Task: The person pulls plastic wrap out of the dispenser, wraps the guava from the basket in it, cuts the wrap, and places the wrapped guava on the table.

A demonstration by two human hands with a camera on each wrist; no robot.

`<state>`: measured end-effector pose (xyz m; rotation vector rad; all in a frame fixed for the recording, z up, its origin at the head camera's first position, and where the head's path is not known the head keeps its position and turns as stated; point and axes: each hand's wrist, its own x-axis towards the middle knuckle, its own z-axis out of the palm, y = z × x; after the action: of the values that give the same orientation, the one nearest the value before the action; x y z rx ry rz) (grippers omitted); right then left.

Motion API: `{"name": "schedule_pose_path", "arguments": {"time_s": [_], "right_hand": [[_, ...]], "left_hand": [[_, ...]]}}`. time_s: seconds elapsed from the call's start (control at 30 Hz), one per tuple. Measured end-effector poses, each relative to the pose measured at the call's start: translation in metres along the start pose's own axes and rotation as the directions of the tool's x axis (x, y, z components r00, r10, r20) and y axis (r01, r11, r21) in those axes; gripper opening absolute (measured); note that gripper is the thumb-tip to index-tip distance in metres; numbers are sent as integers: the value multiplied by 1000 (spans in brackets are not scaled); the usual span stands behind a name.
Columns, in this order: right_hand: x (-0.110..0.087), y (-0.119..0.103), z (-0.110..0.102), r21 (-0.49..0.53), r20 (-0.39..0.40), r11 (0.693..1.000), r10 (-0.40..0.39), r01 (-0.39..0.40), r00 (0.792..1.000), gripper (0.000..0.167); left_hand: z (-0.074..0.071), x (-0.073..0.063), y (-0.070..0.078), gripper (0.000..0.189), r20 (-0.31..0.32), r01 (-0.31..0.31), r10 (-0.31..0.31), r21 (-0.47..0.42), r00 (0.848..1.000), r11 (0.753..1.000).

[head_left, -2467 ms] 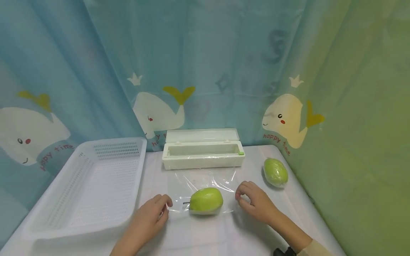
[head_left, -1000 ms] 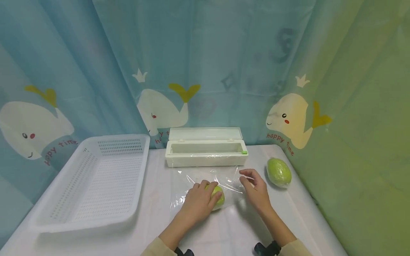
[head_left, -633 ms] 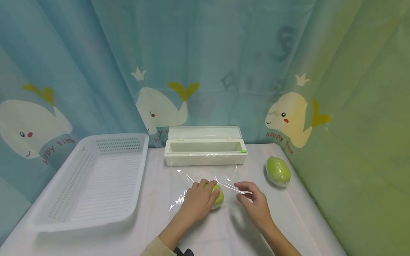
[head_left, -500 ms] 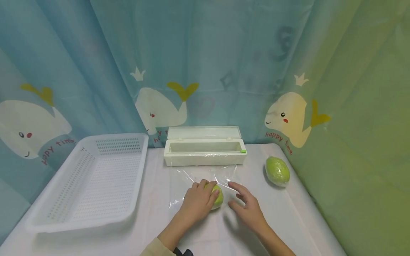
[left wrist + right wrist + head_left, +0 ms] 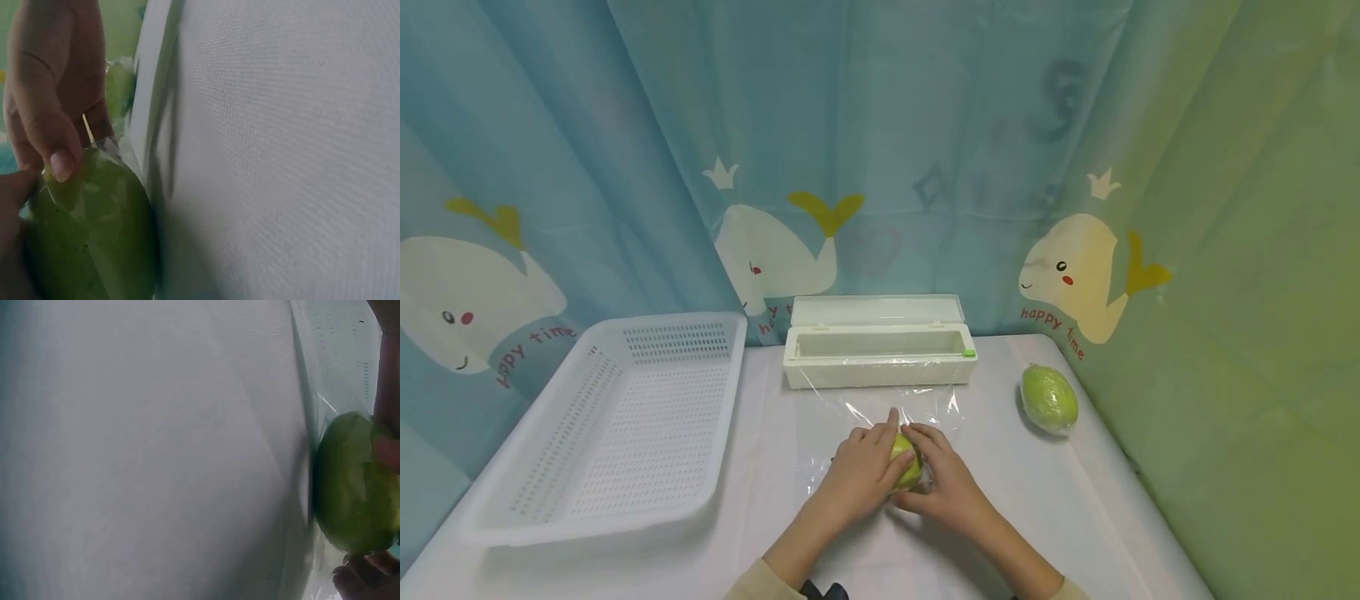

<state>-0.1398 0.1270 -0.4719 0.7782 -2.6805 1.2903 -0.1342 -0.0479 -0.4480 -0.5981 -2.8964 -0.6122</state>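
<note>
A green pear lies on a sheet of clear cling film at the front middle of the table. My left hand grips it from above, the index finger sticking out forward. At the pear's right end my right hand curls thumb and fingers round the bunched film. In the left wrist view, film covers the near side of the pear, and the right thumb presses on its end. The right wrist view shows the pear with film around it. Its stem end is mostly hidden under the left hand.
Behind the hands stands a white cling film dispenser, lid up, film running out of its front. A second green pear, wrapped in film, sits at the right. A white plastic basket takes up the left side. Curtains hang behind and to the right.
The left hand has come over from the film's left edge onto the pear. The right hand has moved left from the film's right edge to the pear, bringing film against its end.
</note>
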Motion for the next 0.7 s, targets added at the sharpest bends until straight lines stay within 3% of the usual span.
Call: {"name": "schedule_pose_path", "arguments": {"time_s": [0.17, 0.27, 0.37, 0.4, 0.5, 0.6, 0.63, 0.7], "right_hand": [[1, -1, 0, -101, 13, 995, -17, 18, 1000, 89], [2, -2, -1, -156, 2, 988, -10, 10, 1000, 87], [3, -3, -1, -175, 2, 984, 19, -18, 1000, 87], [3, -3, -2, -174, 3, 984, 27, -26, 1000, 86], [4, -3, -2, -174, 3, 984, 42, -41, 999, 85], [5, -2, -3, -176, 2, 984, 37, -37, 999, 84], [5, -1, -4, -180, 2, 983, 34, -33, 999, 84], [6, 0, -4, -186, 6, 982, 26, -25, 1000, 83]], "left_hand": [[-6, -4, -9, 74, 3, 12, -11, -210, 1000, 978], [-17, -13, -12, 64, -95, 16, -47, -298, 994, 954], [-28, -30, -11, 45, -212, 36, -109, -322, 971, 946], [-31, -38, -10, 35, -224, 38, -119, -334, 967, 942], [-34, -63, -9, 9, -122, 57, -111, -376, 986, 925], [-29, -86, -12, 12, 14, 88, -88, -356, 996, 930], [-26, -91, -13, 17, 30, 95, -90, -318, 995, 943], [-21, -98, -15, 30, -8, 101, -105, -222, 994, 970]]}}
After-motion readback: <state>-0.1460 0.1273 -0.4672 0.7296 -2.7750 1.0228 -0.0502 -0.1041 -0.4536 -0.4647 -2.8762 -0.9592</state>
